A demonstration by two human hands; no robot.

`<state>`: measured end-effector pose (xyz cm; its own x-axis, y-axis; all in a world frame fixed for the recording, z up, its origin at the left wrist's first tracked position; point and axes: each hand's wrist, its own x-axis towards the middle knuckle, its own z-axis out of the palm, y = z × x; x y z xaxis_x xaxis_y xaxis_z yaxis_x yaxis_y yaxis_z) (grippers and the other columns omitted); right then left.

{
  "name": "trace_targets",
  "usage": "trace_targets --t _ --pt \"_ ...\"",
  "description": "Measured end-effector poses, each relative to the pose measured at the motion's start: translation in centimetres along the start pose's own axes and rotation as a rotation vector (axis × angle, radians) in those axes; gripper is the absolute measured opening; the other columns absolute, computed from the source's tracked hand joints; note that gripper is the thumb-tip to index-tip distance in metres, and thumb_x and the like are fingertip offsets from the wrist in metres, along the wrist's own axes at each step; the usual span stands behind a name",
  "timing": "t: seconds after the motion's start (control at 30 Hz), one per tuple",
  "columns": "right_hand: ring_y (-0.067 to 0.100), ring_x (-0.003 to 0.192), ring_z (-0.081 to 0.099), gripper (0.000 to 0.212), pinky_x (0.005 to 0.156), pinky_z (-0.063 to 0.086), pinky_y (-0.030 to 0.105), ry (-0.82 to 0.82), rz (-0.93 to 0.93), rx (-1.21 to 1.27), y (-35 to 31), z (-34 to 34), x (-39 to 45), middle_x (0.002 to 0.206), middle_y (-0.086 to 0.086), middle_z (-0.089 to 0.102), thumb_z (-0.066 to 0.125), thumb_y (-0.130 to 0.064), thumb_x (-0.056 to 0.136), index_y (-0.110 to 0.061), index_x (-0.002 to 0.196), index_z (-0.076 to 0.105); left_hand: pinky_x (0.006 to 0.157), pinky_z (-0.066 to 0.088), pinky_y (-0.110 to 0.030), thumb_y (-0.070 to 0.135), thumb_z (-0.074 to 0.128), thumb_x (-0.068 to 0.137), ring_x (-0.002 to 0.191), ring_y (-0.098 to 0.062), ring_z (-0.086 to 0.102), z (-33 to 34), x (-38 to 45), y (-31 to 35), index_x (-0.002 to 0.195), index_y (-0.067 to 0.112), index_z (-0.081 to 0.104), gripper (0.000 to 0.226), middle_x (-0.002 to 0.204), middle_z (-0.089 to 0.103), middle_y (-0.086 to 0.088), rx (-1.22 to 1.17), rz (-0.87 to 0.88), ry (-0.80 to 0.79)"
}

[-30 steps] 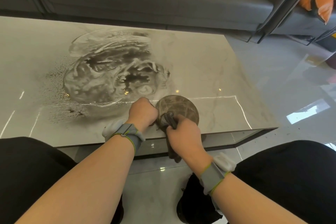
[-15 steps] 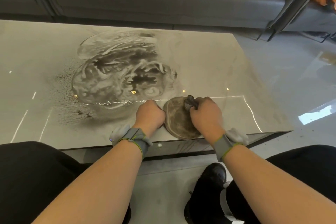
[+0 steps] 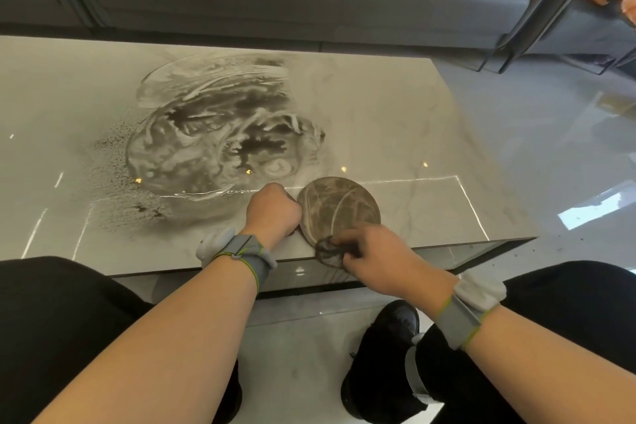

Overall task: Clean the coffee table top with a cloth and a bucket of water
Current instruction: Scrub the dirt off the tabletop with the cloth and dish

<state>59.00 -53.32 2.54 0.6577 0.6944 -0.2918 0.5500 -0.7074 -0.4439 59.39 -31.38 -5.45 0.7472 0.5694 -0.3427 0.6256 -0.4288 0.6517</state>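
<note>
Right hand (image 3: 375, 255) pinches a dark wadded cloth (image 3: 329, 251); left hand (image 3: 275, 217) is fisted on the left rim of a round disc (image 3: 339, 208), bracing it, though what its fingers grip is hidden. Coffee table top (image 3: 395, 134) carries a big grey-black smear (image 3: 220, 138) mid-left, unwiped. Change: half a second ago the cloth was at the disc's far edge, now it's at the near edge, hanging over the table lip. So it's a scrub stroke on the disc; the main mess remains. Bucket not in view.

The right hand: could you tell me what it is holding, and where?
The right hand pinches a crumpled dark cloth by its near end, against the round disc.
</note>
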Motion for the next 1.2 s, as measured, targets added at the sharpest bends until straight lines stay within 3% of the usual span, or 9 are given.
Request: trace_targets --t 0.1,0.2,0.3,0.5,0.63,0.73,0.87,1.03,1.2 --pt "0.011 0.080 0.060 0.029 0.076 0.054 0.034 -0.081 -0.009 0.091 -0.1 -1.4 -1.0 0.090 -0.009 0.064 0.059 -0.019 0.084 -0.030 0.107 0.074 0.068 0.063 -0.039 0.026 0.054 0.063 0.070 -0.032 0.072 0.0 0.0 0.0 0.074 0.013 0.070 0.023 0.070 0.073 -0.008 -0.001 0.012 -0.003" --pt "0.016 0.085 0.061 0.026 0.079 0.055 0.035 0.223 0.110 0.150 0.8 -2.6 0.3 0.096 -0.003 0.063 0.061 -0.025 0.088 -0.025 0.112 0.071 0.069 0.063 -0.039 0.025 0.054 0.063 0.071 -0.033 0.072 0.1 0.0 0.0 0.073 0.012 0.071 0.023 0.069 0.073 -0.008 -0.001 0.018 -0.004" --pt "0.030 0.083 0.061 0.025 0.074 0.054 0.038 0.436 0.230 -0.019 2.5 -3.1 3.1 0.095 0.006 0.057 0.056 -0.030 0.089 -0.018 0.107 0.067 0.070 0.063 -0.038 0.025 0.053 0.064 0.073 -0.032 0.072 0.1 -0.2 0.1 0.075 0.014 0.070 0.023 0.072 0.073 -0.008 -0.011 0.018 -0.004" --pt "0.036 0.092 0.063 0.030 0.076 0.054 0.038 0.379 0.346 -0.008 2.0 -0.8 6.3 0.098 0.014 0.067 0.058 -0.029 0.087 -0.011 0.111 0.063 0.071 0.062 -0.038 0.026 0.050 0.064 0.073 -0.032 0.072 0.0 -0.4 0.0 0.075 0.014 0.069 0.025 0.073 0.073 -0.007 0.002 0.043 0.012" --pt "0.030 0.087 0.064 0.028 0.072 0.053 0.033 0.340 0.245 0.039 -0.2 0.9 4.5 0.093 0.009 0.068 0.058 -0.026 0.087 -0.017 0.112 0.066 0.071 0.062 -0.038 0.025 0.050 0.063 0.071 -0.031 0.072 -0.1 -0.3 0.2 0.075 0.013 0.070 0.026 0.072 0.073 -0.007 0.038 0.053 0.010" --pt "0.024 0.080 0.064 0.027 0.061 0.051 0.030 0.195 0.141 0.068 -1.7 1.5 1.9 0.091 0.005 0.068 0.058 -0.027 0.087 -0.017 0.111 0.066 0.070 0.062 -0.037 0.025 0.049 0.061 0.070 -0.032 0.072 -0.1 -0.3 0.2 0.073 0.012 0.070 0.027 0.072 0.073 -0.008 0.055 0.053 0.012" --pt "0.021 0.083 0.065 0.024 0.076 0.056 0.037 0.054 0.094 0.063 -1.7 0.2 1.0 0.090 0.001 0.069 0.059 -0.030 0.085 -0.021 0.106 0.068 0.070 0.062 -0.036 0.024 0.047 0.059 0.072 -0.032 0.072 0.0 -0.3 -0.1 0.071 0.011 0.070 0.029 0.072 0.073 -0.008 0.042 0.047 0.014" --pt "0.035 0.093 0.062 0.031 0.078 0.054 0.042 0.500 0.257 -0.021 1.4 -3.2 5.8 0.107 0.012 0.061 0.060 -0.027 0.087 -0.014 0.116 0.060 0.070 0.062 -0.038 0.026 0.049 0.061 0.073 -0.032 0.072 -0.1 -0.3 0.1 0.076 0.014 0.070 0.028 0.073 0.073 -0.007 0.005 0.024 0.000" --pt "0.038 0.094 0.057 0.027 0.077 0.051 0.043 0.524 0.274 -0.236 0.6 -1.8 9.6 0.106 0.013 0.057 0.054 -0.016 0.085 -0.011 0.110 0.062 0.072 0.062 -0.038 0.027 0.048 0.063 0.074 -0.032 0.073 -0.2 -0.7 0.2 0.078 0.014 0.070 0.030 0.074 0.074 -0.008 -0.001 0.027 0.000"
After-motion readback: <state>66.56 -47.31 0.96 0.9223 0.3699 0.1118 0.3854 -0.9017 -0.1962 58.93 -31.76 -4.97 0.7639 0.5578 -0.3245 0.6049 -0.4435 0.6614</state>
